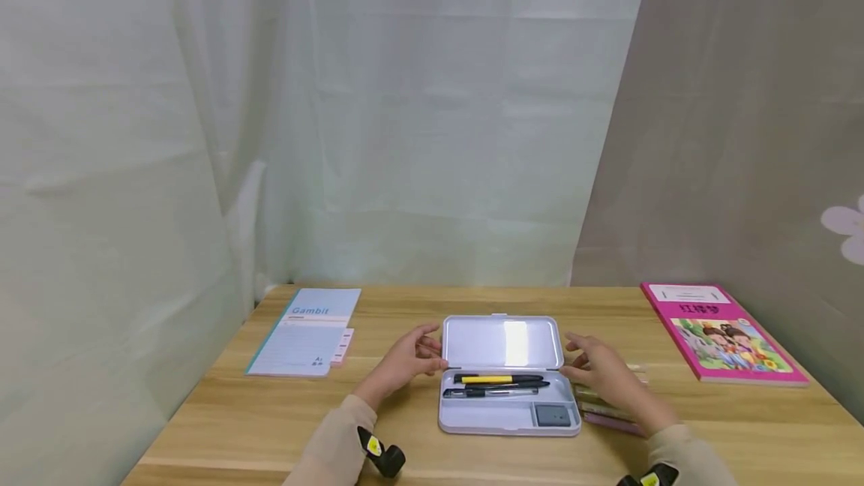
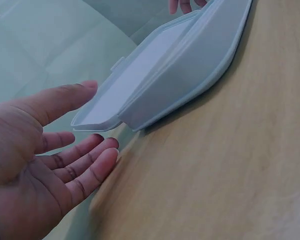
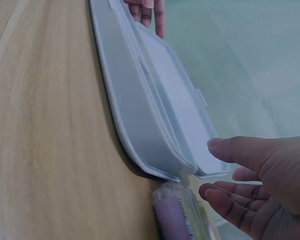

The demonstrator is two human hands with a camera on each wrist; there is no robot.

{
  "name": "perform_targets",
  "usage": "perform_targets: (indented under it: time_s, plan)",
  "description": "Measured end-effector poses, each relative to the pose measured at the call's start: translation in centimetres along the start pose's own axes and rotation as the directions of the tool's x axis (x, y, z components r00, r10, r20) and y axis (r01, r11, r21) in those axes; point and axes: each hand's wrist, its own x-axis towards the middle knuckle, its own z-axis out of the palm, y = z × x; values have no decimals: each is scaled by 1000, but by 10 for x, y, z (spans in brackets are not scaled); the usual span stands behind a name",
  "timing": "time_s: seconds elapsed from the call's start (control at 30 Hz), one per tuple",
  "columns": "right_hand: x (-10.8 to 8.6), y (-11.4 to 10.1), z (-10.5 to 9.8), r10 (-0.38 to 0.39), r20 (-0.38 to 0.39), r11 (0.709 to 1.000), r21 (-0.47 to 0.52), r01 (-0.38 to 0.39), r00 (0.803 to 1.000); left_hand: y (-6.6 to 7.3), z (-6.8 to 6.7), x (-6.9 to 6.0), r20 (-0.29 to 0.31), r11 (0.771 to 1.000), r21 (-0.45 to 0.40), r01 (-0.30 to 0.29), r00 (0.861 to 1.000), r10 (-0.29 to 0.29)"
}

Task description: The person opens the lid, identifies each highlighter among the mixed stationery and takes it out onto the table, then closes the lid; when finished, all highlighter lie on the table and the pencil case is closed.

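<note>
A white pencil case (image 1: 509, 426) lies with its lid (image 1: 475, 341) folded back on the table. Its long compartment holds a yellow-and-black pen (image 1: 487, 379) and darker pens, one a clear-barrelled pen (image 1: 520, 392). A grey eraser (image 1: 553, 416) sits in the small front compartment. At the lid's left edge is my left hand (image 1: 406, 360), thumb and fingers apart in the left wrist view. My right hand (image 1: 603, 372) is at the lid's right edge, its fingers loosely bent around no object. Whether either thumb touches the lid, I cannot tell.
Beside the case, partly under my right hand, lie several slim sticks, the nearest one purple (image 1: 613, 424). A light blue notebook (image 1: 300, 336) with pink tabs (image 1: 342, 347) lies at the left. A pink picture book (image 1: 725, 336) lies at the right. Curtains hang behind the table.
</note>
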Motion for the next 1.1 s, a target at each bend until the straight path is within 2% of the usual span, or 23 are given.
perform_targets:
  time_s: [0.2, 0.43, 0.63, 0.87, 1.1]
  plan:
    - [0, 0, 9, 8, -23, 1000, 9, -8, 1000, -6, 3, 1, -3, 1000, 19, -7, 1000, 7]
    - [-2, 2, 12, 4, -45, 999, -39, -6, 999, -10, 8, -1, 12, 998, 66, -7, 1000, 6]
    - [-1, 3, 12, -5, -52, 999, -46, 2, 999, -11, 8, -1, -4, 999, 43, -5, 1000, 5]
    - [-1, 3, 13, 3, -53, 999, -42, -6, 999, -9, 10, -3, -13, 999, 0, -38, 999, 38]
    - [0, 4, 14, 16, -64, 999, -43, -19, 998, -10, 11, -5, -29, 998, 30, -49, 998, 50]
